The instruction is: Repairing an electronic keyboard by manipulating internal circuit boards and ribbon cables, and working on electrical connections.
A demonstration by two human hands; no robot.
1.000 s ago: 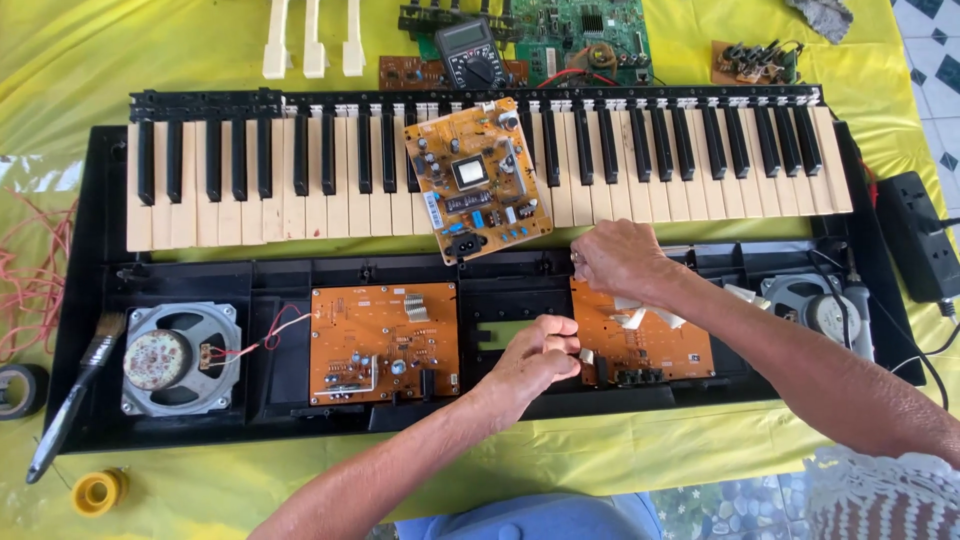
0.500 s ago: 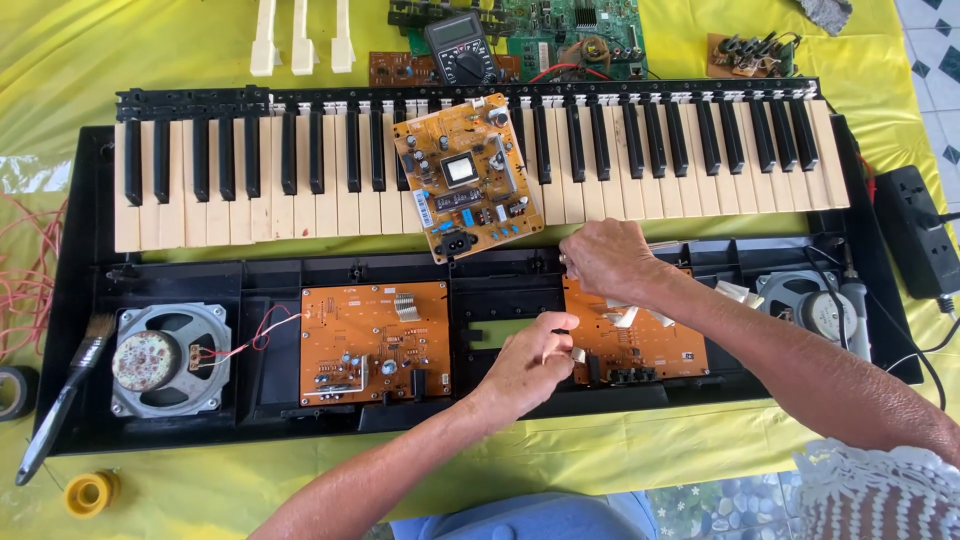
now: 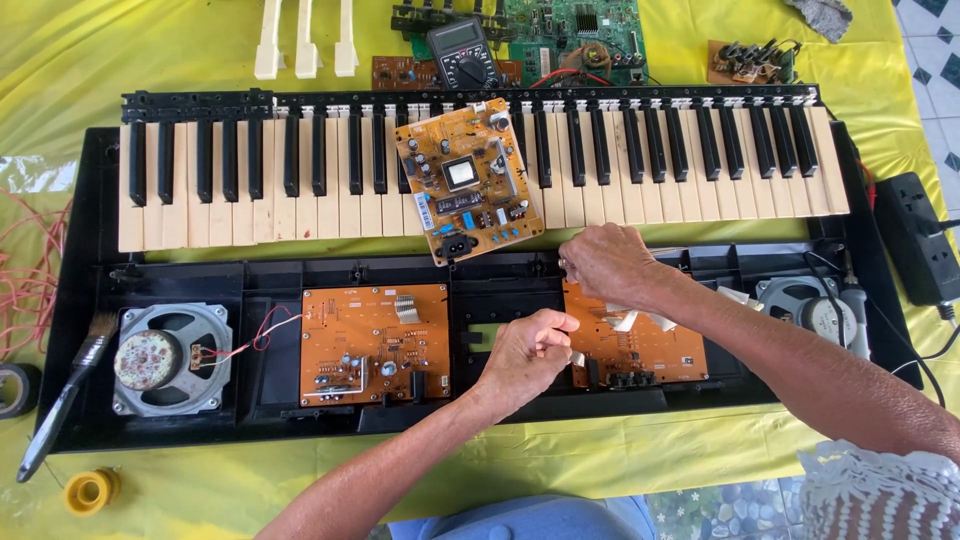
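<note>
the left hand [image 3: 527,352] is hovering with its fingers curled into a loose fist, thumb and forefinger pinching together at the left edge of the orange rectangular circuit board [image 3: 640,345] that is lying in the right half of the opened black plastic keyboard case [image 3: 270,415]; whether anything is caught in that pinch is too small to tell. the right hand [image 3: 605,262] is resting knuckles-up just beyond it, fingers bent down onto the far edge of the same board, touching the white flat ribbon cables [image 3: 622,321] there. the two hands are sitting close together but not touching.

to the left in the case, a second orange circuit board [image 3: 375,342] is lying flat, and further left a round grey speaker [image 3: 165,358] with red wires. a smaller orange power board [image 3: 468,180] is lying tilted on the row of black and cream keys [image 3: 250,190]. at the far edge, a dark multimeter [image 3: 462,52] is resting on the yellow cloth [image 3: 80,60]. a black-handled brush [image 3: 65,400] is lying at the near left.
</note>
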